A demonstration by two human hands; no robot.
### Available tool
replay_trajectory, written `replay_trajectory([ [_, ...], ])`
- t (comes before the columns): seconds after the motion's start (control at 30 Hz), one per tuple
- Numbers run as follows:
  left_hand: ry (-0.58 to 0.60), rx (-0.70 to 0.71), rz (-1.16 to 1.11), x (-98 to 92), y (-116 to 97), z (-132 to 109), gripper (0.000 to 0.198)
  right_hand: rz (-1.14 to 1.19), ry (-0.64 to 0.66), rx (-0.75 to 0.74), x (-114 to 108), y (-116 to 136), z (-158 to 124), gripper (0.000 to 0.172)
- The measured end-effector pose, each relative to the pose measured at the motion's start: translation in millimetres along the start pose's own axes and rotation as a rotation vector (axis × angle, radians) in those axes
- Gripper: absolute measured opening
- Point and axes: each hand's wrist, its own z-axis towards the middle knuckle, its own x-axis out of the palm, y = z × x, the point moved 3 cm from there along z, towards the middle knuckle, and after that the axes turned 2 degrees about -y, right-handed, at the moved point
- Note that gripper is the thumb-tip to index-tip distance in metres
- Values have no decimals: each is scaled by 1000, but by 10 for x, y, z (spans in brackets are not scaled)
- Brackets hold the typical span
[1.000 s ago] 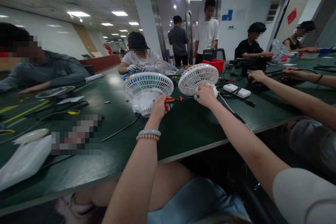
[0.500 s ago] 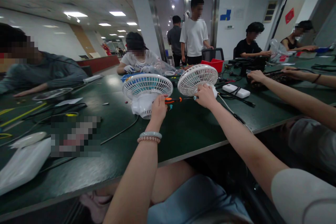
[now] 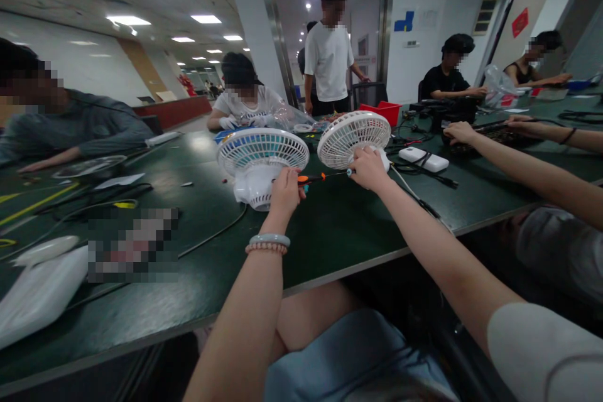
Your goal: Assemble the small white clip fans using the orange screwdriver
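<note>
Head view: nearest, at 8 o'clock, a white bag (image 3: 40, 292) lies on the dark green table (image 3: 339, 232), w/ a black cable (image 3: 214, 233) running past it toward centre. Two bracelets (image 3: 268, 243) sit on the L wrist. L hand (image 3: 286, 191) is closed round the orange handle of a screwdriver (image 3: 311, 178), held roughly level just above the tabletop, shaft pointing to 3 o'clock. R hand (image 3: 370, 169) pinches the shaft's far end betw. thumb & fingertips, so both hands grip the one tool. Just behind L hand, at 11 o'clock, stands a blue-bladed fan (image 3: 261, 154). Behind R hand, at 12 o'clock, is a white fan (image 3: 353, 137); can't tell if the knuckles touch it. Farther, at 2 o'clock, a power bank (image 3: 423, 159) lies among black leads. Beyond it a co-worker's hand (image 3: 459, 132) rests on dark gear. At the back sits a red bin (image 3: 385, 113), & a person in a white tee (image 3: 328, 59) stands by the door.
</note>
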Motion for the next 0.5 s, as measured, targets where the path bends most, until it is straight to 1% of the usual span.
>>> replay_trajectory([
  [0.07, -8, 9, 34, 9, -9, -17, 31, -1, 2, 1, 0, -6, -4, 24],
  [0.13, -1, 3, 8, 21, -20, -22, 31, 0, 10, 1, -1, -12, -6, 24],
  [0.3, -14, 32, -163, 35, -31, 17, 17, 10, 14, 3, -4, -15, -5, 24],
  [0.4, 18, 46, -255, 47, -20, 39, 21, 9, 13, 8, -1, -10, -7, 24],
  [0.5, 13, 30, -190, 48, -21, 32, 23, 8, 16, 12, -2, -5, -13, 24],
])
